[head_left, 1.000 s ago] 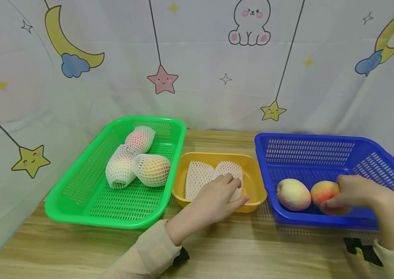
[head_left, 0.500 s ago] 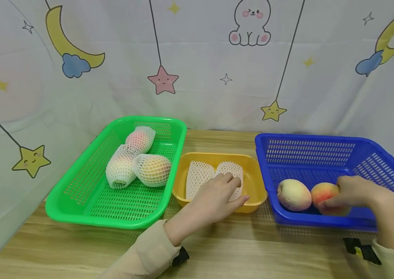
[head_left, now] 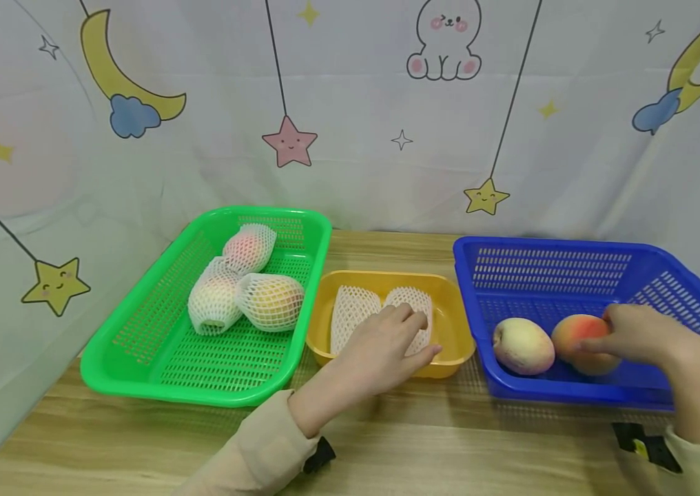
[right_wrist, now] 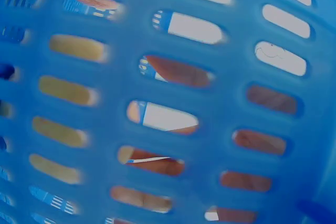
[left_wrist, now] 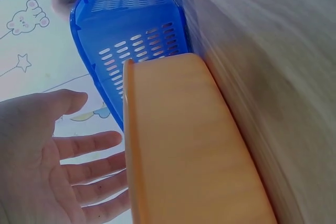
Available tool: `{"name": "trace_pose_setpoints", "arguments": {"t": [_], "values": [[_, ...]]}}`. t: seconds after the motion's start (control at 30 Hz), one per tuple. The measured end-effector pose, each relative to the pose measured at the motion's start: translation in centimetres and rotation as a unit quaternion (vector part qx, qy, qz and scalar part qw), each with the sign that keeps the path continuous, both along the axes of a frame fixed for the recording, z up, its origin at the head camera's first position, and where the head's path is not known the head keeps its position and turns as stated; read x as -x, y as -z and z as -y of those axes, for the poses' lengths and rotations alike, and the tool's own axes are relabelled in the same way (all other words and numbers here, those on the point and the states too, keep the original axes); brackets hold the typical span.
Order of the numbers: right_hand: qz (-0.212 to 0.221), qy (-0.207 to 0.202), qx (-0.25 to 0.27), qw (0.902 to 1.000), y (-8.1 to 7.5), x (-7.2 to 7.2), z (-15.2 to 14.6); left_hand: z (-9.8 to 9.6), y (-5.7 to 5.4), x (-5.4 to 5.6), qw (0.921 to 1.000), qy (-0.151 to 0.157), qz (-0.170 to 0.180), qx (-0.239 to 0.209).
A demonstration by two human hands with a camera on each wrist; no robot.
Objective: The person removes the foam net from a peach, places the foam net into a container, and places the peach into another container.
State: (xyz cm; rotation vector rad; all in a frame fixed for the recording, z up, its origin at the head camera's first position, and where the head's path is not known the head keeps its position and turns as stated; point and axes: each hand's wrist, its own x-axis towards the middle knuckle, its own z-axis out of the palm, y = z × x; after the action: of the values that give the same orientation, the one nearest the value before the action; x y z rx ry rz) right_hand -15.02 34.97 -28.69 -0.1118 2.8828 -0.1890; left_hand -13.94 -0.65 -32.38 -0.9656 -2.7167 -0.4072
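Note:
In the head view my right hand [head_left: 650, 337] grips a red-and-yellow peach [head_left: 581, 336] inside the blue basket [head_left: 573, 391]. A paler peach [head_left: 523, 346] lies just left of it. The right wrist view shows the hand only in pieces through slots in the basket wall [right_wrist: 189, 95]. Over the front rim of the yellow tray [head_left: 449, 282] hovers my left hand [head_left: 384, 348], fingers loosely extended and holding nothing. Beneath and beyond it, two white foam nets [head_left: 352, 313] lie in the tray. Fingers of the left hand [left_wrist: 68, 166] show beside the tray's wall [left_wrist: 178, 140].
A green basket [head_left: 226, 396] stands at the left, with three netted peaches [head_left: 272, 303] toward its back and right. All the containers sit on a wooden table [head_left: 424, 441]. A patterned white curtain [head_left: 362, 179] hangs behind them.
My right hand has shifted slightly, and the gripped peach has turned and risen a little, showing more red on top. The left hand has hardly moved.

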Motion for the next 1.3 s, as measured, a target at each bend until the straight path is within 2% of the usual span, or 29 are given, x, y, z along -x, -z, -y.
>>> {"name": "trace_pose_setpoints", "arguments": {"t": [0.33, 0.6, 0.8, 1.07, 1.3], "values": [[-0.028, -0.01, -0.014, 0.9995, -0.5, -0.3, 0.4, 0.6, -1.3, -0.3, 0.9999, -0.006, 0.012, -0.009], [-0.051, -0.013, -0.022, 0.9984, -1.0, -0.5, 1.6, 1.0, -1.8, -0.4, 0.9998, -0.009, 0.003, -0.017], [-0.07, -0.008, -0.018, 0.9974, -1.5, -0.9, 2.9, 1.4, -2.1, -0.5, 0.9997, -0.011, -0.004, -0.024], [-0.103, -0.006, -0.016, 0.9945, -2.5, -1.7, 5.5, 1.9, -2.8, -0.7, 0.9988, -0.018, 0.019, -0.042], [-0.151, -0.012, -0.01, 0.9884, -2.5, -2.1, 7.9, 2.7, -3.3, -0.5, 0.9974, -0.034, 0.03, -0.056]]}}
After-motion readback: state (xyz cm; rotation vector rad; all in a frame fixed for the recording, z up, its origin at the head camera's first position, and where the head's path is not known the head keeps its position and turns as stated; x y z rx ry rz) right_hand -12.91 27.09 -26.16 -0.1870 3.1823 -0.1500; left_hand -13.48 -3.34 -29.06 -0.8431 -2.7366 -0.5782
